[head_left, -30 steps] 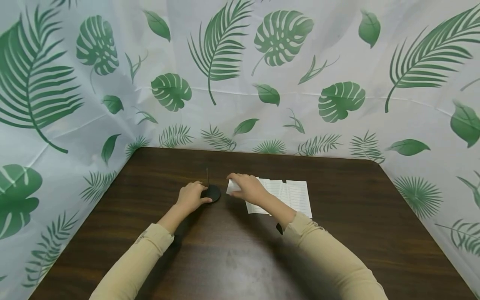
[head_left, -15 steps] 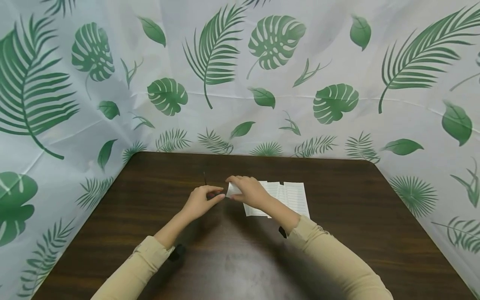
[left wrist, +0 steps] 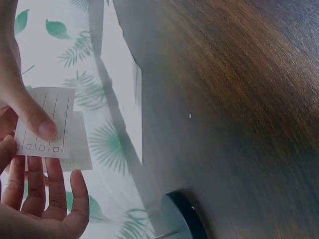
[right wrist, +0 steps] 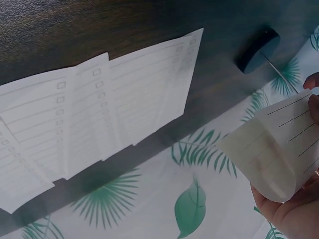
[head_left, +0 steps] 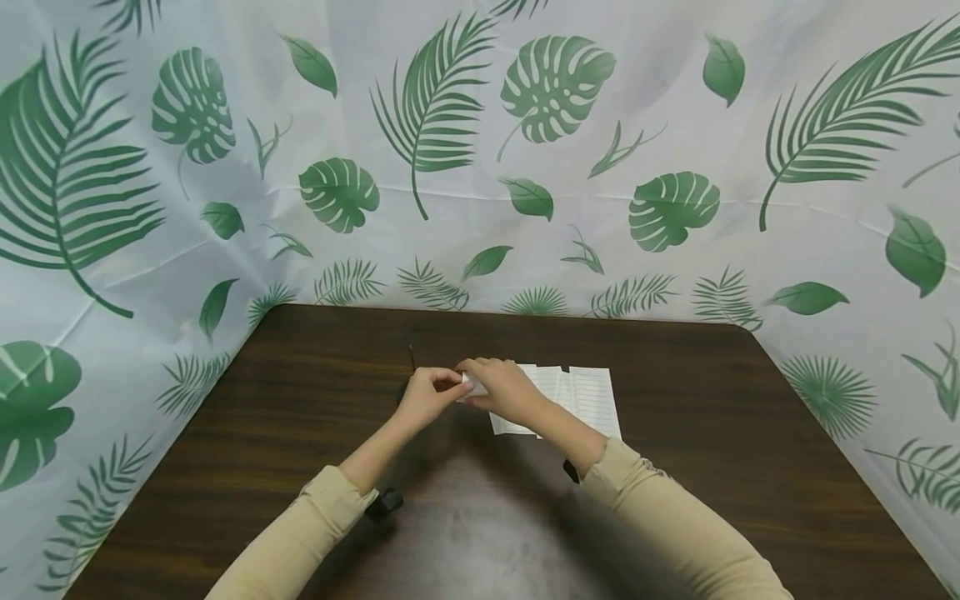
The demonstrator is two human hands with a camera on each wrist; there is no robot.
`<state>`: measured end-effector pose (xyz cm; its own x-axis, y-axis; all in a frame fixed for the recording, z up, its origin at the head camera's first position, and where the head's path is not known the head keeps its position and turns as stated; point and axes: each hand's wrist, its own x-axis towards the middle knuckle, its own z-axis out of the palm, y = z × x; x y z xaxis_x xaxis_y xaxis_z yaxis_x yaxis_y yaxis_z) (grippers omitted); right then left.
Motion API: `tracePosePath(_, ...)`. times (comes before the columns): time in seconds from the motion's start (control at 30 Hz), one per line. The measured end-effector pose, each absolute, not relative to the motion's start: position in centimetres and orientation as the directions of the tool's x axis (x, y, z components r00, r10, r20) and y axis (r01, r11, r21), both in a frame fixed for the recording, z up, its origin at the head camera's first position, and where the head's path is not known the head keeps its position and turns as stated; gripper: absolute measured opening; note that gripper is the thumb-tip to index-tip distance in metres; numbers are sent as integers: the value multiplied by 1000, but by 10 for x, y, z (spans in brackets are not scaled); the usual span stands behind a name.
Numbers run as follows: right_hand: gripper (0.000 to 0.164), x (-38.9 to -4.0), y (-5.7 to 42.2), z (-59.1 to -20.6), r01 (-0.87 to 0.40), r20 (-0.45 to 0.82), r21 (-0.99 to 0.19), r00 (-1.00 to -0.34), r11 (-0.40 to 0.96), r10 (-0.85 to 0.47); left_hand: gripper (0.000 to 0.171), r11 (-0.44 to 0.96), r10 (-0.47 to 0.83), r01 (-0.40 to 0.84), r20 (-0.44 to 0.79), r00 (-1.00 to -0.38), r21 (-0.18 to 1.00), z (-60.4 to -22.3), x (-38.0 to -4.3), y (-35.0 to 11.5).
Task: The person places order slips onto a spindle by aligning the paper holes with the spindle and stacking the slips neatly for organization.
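Observation:
A small lined paper slip with checkboxes (left wrist: 57,119) is held up between both hands, its far part bent over in the right wrist view. My right hand (head_left: 506,392) holds it, thumb pressed on the printed face. My left hand (head_left: 426,398) pinches the left edge between thumb and forefinger, and its other fingers (left wrist: 45,194) spread loosely below. Just behind the left hand stands a spike holder: thin metal rod (head_left: 412,358), round black base (right wrist: 259,50). Most of the base is hidden in the head view.
Several similar lined sheets (head_left: 592,400) lie overlapping on the dark wooden table (head_left: 675,483), right of the hands and partly under the right arm. A leaf-patterned white curtain (head_left: 465,167) hangs behind and left. A tiny white scrap (left wrist: 190,115) lies on the tabletop.
My left hand has left the spike base, moved right and taken hold of the slip's left edge. The right hand has stayed nearly in place with the slip.

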<state>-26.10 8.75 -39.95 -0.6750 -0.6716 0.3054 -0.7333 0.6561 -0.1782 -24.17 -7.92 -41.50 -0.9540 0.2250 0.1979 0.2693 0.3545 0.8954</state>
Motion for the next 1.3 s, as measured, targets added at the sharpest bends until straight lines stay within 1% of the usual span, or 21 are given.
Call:
tracePosePath(0.17,44,-261,92,-402,-726,300,-172,-683,666,-666,17,372,212,284,217,-953,884,-416,-243,-75)
tracePosePath(0.33,50,-260,98,-404,-697,282,-191,-713,691,-642,15,392,198,285,222,-955,875,-420,-243,-75)
tracePosePath(0.53,55,-258,108,-407,-660,258,-245,-751,711,-608,16,356,233,325,254,-939,876,-424,-242,-77)
tracePosePath(0.73,64,-258,121,-412,-615,248,-336,-789,714,-562,26,344,263,374,294,-919,861,-425,-242,-78)
tracePosePath(0.87,68,-257,126,-415,-562,221,-461,-822,687,-524,31,347,253,368,291,-922,863,-426,-244,-79)
tracePosePath(0.97,68,-257,130,-417,-474,173,-607,-862,637,-477,32,350,226,351,286,-931,868,-426,-244,-80)
tracePosePath(1.1,65,-256,133,-419,-263,41,-805,-919,532,-393,33,330,185,331,283,-941,884,-426,-242,-79)
tracePosePath(1.2,60,-254,134,-423,-115,-65,-890,-926,442,-373,33,293,150,332,299,-942,897,-427,-241,-78)
tracePosePath(1.3,54,-250,132,-426,-4,-141,-935,-914,356,-381,32,257,119,339,318,-941,905,-428,-241,-76)
